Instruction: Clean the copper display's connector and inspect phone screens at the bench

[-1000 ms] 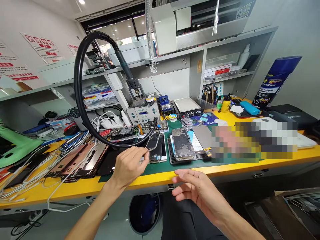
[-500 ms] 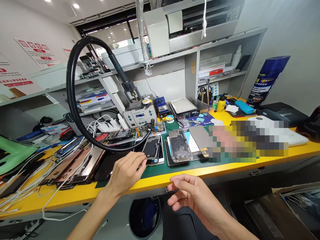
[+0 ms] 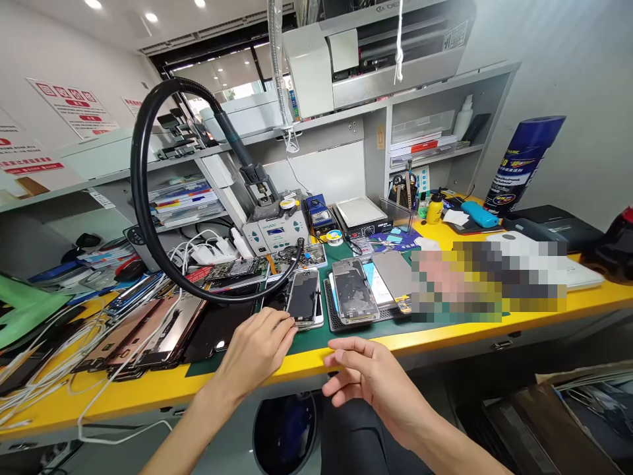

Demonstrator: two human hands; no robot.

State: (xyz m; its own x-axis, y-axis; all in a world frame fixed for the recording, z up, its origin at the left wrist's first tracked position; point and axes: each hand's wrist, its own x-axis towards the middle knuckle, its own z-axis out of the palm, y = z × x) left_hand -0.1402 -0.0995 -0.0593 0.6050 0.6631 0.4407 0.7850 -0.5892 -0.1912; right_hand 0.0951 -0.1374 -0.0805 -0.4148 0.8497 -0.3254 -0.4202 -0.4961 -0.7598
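Observation:
At the mat's front edge my left hand (image 3: 261,343) has its fingers drawn together on the lower left corner of a phone screen (image 3: 303,297). That screen, dark with a metal rim, lies on a white-edged phone (image 3: 319,311). The fingertips' exact grip is partly hidden behind the hand. Over the bench's front edge my right hand (image 3: 370,376) hangs with fingers apart and curved, holding nothing. Just right of the phone, a scuffed dark phone screen (image 3: 354,293) and a grey panel (image 3: 394,277) rest on a black perforated tray (image 3: 336,321).
A thick black hose (image 3: 141,178) loops above the bench, its end near the phone. Phone screens (image 3: 163,323) and white cables (image 3: 44,376) lie left. Behind stand a hot-air station (image 3: 277,231) and a flat heating plate (image 3: 361,211). A blue spray can (image 3: 524,165) stands right.
The phone screen has gone from slightly raised to lying flatter on the phone, and more of it shows. My left hand has shifted slightly right; my right hand has drifted slightly left.

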